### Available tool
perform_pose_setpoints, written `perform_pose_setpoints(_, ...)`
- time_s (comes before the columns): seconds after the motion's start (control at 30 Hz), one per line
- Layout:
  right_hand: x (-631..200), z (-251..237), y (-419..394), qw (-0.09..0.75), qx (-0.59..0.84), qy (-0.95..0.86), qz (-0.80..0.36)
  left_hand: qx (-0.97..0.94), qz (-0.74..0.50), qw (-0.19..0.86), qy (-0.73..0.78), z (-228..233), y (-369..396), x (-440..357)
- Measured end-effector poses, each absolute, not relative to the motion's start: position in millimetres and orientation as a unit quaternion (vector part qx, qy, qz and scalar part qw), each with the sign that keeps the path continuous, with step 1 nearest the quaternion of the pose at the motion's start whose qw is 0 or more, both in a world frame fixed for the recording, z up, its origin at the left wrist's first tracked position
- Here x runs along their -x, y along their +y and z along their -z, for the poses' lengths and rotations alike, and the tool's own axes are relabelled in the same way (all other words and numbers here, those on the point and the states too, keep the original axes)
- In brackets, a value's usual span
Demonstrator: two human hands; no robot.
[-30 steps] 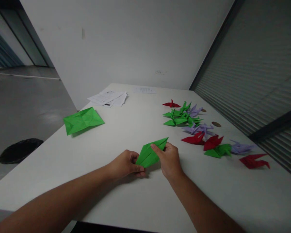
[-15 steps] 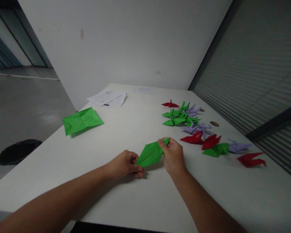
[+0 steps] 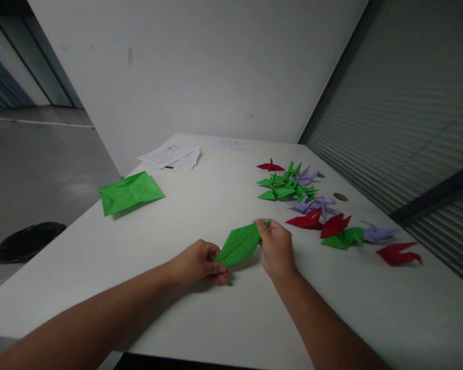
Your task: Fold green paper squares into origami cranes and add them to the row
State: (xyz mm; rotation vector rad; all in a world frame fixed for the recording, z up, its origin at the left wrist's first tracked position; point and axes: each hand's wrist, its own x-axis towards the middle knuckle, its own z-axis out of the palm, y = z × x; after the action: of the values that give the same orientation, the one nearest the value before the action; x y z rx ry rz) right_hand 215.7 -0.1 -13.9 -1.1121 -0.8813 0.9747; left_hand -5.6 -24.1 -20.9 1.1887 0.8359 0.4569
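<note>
Both forearms bare, entering from bottom of frame, converging toward lower centre. Left arm runs in from lower left corner, long diagonal, wrist straight. Left hand (image 3: 196, 263) knuckles up, fingers curled under, thumb and forefinger tips pinched together at its right edge. Right arm comes up from bottom right, steeper. Right hand (image 3: 275, 247) back toward camera, fingers folded in, thumb and forefinger pinched at upper left of fist. Hands near each other, not touching.

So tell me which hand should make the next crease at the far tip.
Probably the right hand: its fingers already pinch the far tip of the green folded paper, while the left hand anchors the near end.
</note>
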Motion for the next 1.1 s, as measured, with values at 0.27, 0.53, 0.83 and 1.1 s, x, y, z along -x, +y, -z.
perform_pose_setpoints(0.27,-218.7,-1.4,-6.0,0.645,0.441,-0.369,-0.504,-0.805,-0.3,0.265,0.438,8.9,-20.7,17.4)
perform_pose_setpoints(0.53,-209.9,-5.4,-15.4,0.566,0.388,-0.315,-0.655,-0.821,-0.339,0.122,0.443,6.2,-14.9,34.0)
perform_pose_setpoints(0.83,-206.5,-4.3,-14.8,0.59,0.371,-0.333,-0.635,-0.865,-0.317,0.131,0.367,11.3,-14.4,25.7)
perform_pose_setpoints(1.1,-202.1,-5.2,-15.3,0.578,0.372,-0.351,-0.636,-0.856,-0.366,0.095,0.352,14.7,-14.1,23.1)
